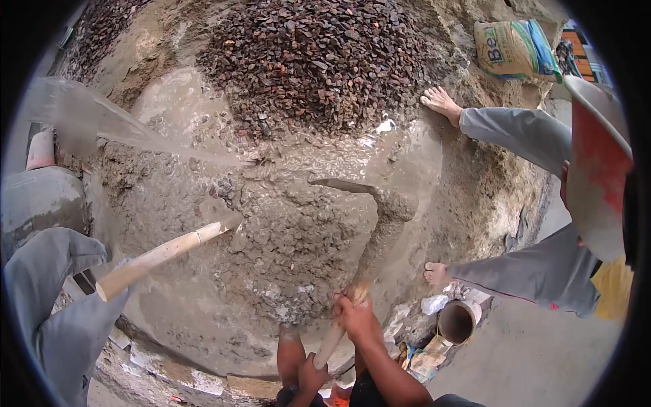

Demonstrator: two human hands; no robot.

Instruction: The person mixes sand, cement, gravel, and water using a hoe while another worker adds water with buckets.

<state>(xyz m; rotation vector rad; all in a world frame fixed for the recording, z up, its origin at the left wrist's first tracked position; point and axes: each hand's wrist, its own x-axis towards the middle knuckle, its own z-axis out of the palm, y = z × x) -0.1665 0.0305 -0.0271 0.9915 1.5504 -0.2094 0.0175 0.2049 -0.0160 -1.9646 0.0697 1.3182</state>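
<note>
Our R hand & L hand are both wrapped round the hoe, prob. spaced apart for leverage. Its head's out twd the wet mix's far edge, nr the gravel heap; can't tell if blade's touching.

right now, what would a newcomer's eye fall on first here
Probably the heap of dark reddish gravel at top middle. Next, the mud-caked hoe near the centre, gripped in the person's right hand and left hand. At upper left, apparent water streams onto wet mix.
</note>
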